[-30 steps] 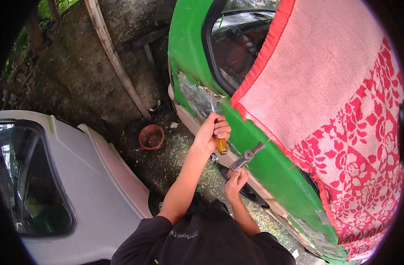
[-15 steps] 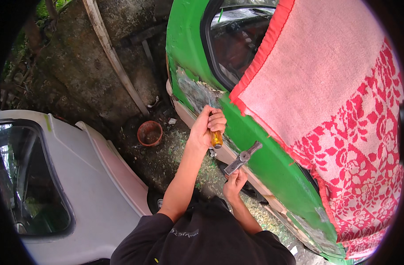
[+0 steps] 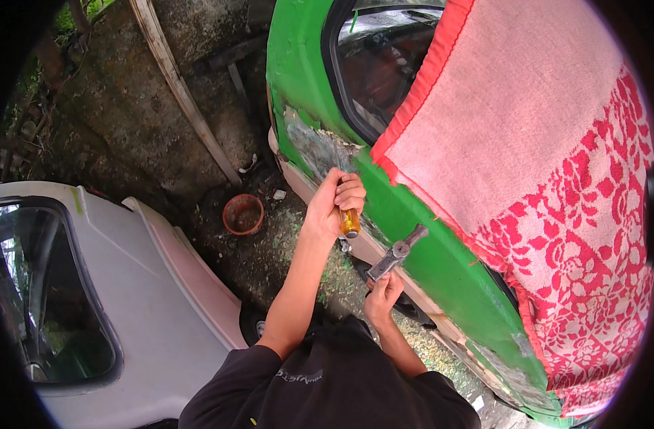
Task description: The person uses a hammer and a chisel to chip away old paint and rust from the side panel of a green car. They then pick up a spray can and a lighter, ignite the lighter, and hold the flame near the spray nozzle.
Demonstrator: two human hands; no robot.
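My left hand (image 3: 330, 204) is wrapped round the amber see-through handle of a screwdriver (image 3: 350, 223), its butt end toward me. The blade end is mostly hidden by the fingers, close to a scraped patch (image 3: 320, 146) on the green car body (image 3: 441, 268). Lower and to the right, my right hand (image 3: 382, 299) grips a hammer (image 3: 400, 249). Its grey metal head sits above the fist, apart from the screwdriver, while the handle is hidden below the hand. Around the scraped patch, paint and filler are broken away.
A red and pink floral blanket (image 3: 513, 121) drapes over the green car at right. To the left stands a grey-white car (image 3: 162, 300). Between them, paint flakes litter the ground (image 3: 284, 243) near a round reddish bowl (image 3: 243, 214). A long strip (image 3: 180, 86) leans against the wall.
The hammer and my right hand have shifted slightly to the right. My left hand keeps its grip on the screwdriver in nearly the same place.
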